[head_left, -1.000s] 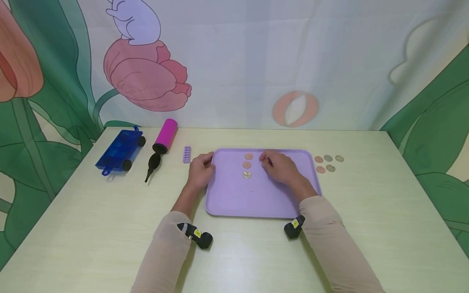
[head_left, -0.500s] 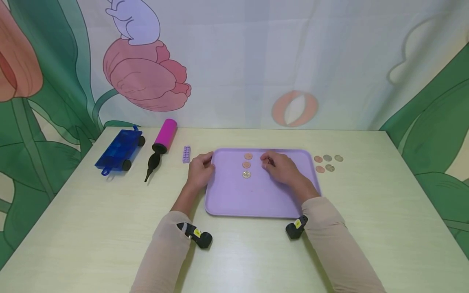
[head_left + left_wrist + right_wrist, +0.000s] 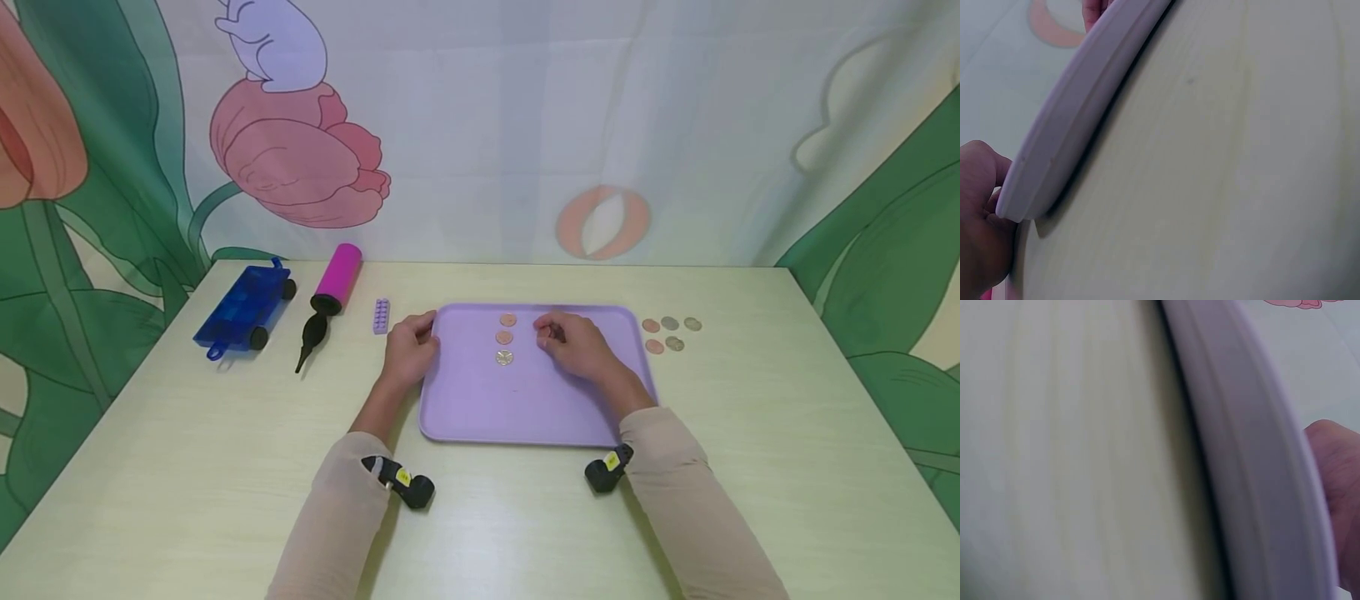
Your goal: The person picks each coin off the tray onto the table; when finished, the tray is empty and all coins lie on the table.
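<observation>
A light purple tray (image 3: pixel 525 408) lies on the table. On it three coins stand in a column: a copper coin (image 3: pixel 507 320) at the top, another copper coin (image 3: pixel 504 337) below it, and a pale gold coin (image 3: pixel 504 357) lowest. My left hand (image 3: pixel 409 350) holds the tray's left rim near the far corner; the left wrist view shows the thumb and fingers at that edge. Over the tray, right of the column, my right hand (image 3: pixel 576 343) has thumb and fingertips together on a small coin, mostly hidden by the fingers. The tray wall (image 3: pixel 1254 450) covers its fingertips in the right wrist view.
Several copper and silver coins (image 3: pixel 670 323) lie right of the tray. To the left are a purple toy brick (image 3: pixel 382 317), a magenta and black hand pump (image 3: pixel 339 279) and a blue toy cart (image 3: pixel 246 308) with black wheels. A printed curtain (image 3: pixel 465 125) hangs behind the table.
My right hand has shifted very slightly right, and its fingers have moved a little around the small coin. My left hand, the tray and the coins on it stay as they were.
</observation>
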Motion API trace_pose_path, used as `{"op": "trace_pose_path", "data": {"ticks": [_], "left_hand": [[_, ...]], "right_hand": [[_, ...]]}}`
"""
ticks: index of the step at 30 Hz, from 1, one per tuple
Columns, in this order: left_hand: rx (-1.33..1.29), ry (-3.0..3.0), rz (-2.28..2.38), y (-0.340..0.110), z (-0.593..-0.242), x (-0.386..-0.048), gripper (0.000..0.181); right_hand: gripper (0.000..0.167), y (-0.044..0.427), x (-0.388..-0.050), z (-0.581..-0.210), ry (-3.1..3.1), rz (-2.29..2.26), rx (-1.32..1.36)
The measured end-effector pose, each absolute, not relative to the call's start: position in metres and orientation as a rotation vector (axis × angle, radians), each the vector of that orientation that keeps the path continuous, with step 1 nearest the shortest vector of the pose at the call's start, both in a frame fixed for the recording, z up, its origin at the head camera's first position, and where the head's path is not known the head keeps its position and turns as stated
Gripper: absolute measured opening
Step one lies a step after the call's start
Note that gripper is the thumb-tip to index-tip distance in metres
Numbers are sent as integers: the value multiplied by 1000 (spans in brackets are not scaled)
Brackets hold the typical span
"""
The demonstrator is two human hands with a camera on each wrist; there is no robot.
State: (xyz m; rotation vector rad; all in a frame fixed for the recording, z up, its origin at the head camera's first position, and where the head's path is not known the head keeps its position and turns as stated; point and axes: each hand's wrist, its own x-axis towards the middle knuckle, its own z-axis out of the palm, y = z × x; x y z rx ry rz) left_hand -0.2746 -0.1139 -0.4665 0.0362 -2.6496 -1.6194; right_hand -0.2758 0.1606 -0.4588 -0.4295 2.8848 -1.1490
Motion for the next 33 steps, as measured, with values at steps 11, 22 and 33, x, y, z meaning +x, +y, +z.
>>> {"op": "trace_pose_path", "data": {"ticks": [11,22,33], "left_hand": [[41,-2665,-1614,-114,-468,-275,50],[54,-2660,-1619,-113,-467,-275,50],[64,-2655,-1617,-113,-467,-275,49]], "right_hand": [[25,161,-275,-460,2880,-1228,-425],[27,161,-275,-460,2863,-1267,-373],[26,161,-275,-462,2866,-1290,-374]]}}
